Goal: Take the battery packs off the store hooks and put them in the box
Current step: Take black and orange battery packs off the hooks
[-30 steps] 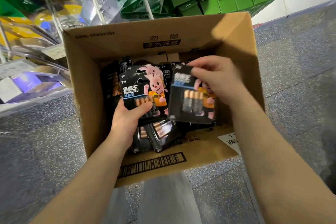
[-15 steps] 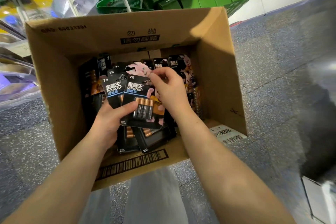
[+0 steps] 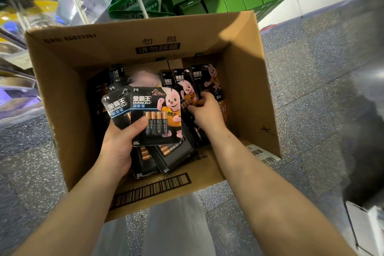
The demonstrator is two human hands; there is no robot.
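The packs (image 3: 158, 114) are black cards printed with a pink bunny, each with a clear blister of copper-topped cells, and the left hand (image 3: 120, 143) grips a fanned bunch of them, thumb across the front card, low over the open box (image 3: 255, 93). The right hand (image 3: 205, 110) is deeper in, fingers curled on a pack standing in the row (image 3: 187, 83) against the right wall. This looks like the loading step: the right hand is settling one, and the left bunch must next go down beside it without toppling that row. More packs lie flat on the box bottom.
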